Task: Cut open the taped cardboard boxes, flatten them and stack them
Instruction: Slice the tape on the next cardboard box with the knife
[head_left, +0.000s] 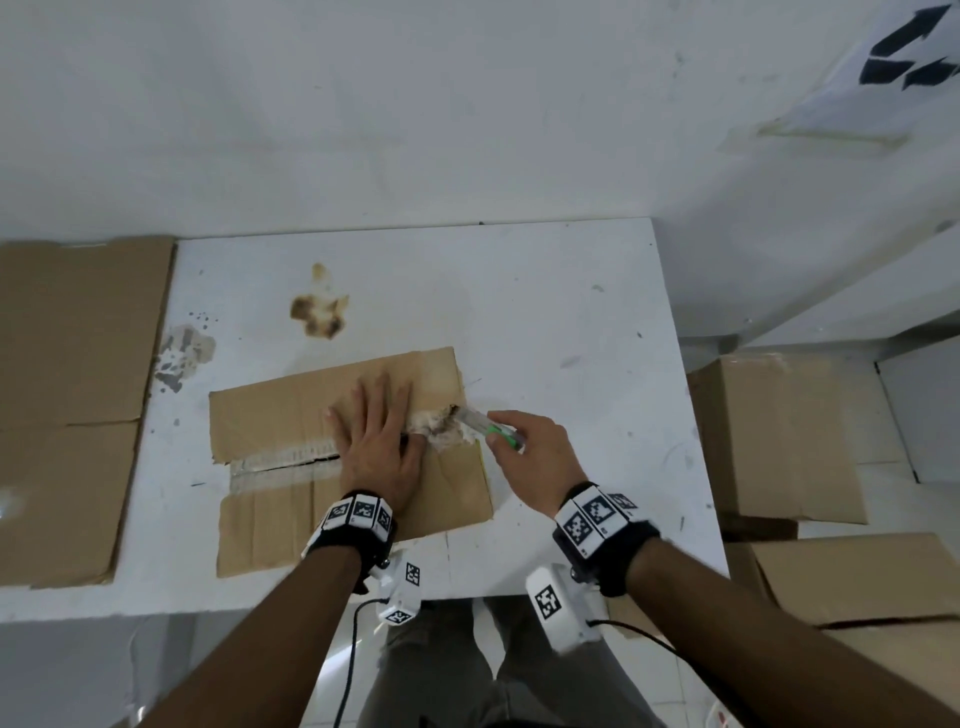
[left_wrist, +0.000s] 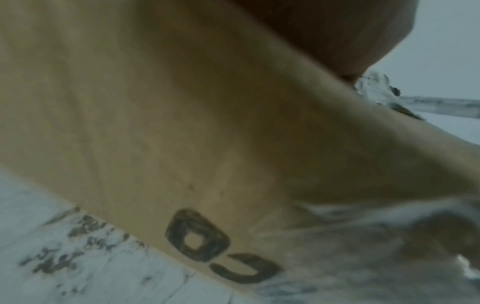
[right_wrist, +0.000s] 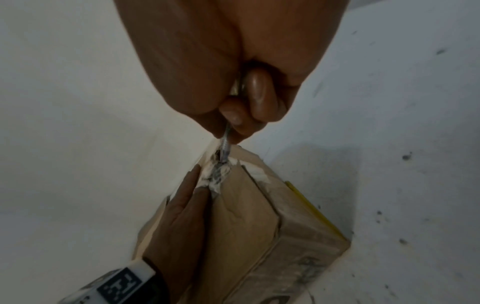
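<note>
The cutting step is under way: the left hand (head_left: 378, 441) presses flat, fingers straight, on the box (head_left: 291, 415) mid-tabletop (head_left: 545, 312). The right hand (head_left: 530, 447) grips the knife (head_left: 483, 423) at the box's right end (blade in torn tape). Next, I judge, a steady pull along the seam.

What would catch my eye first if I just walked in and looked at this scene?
Most likely the two hands at the middle of the white table: the left hand presses flat on a brown cardboard box, while the right hand grips a green-handled cutter, its blade at the crumpled white tape on the box's right end. Flattened cardboard lies at the table's left edge.
</note>
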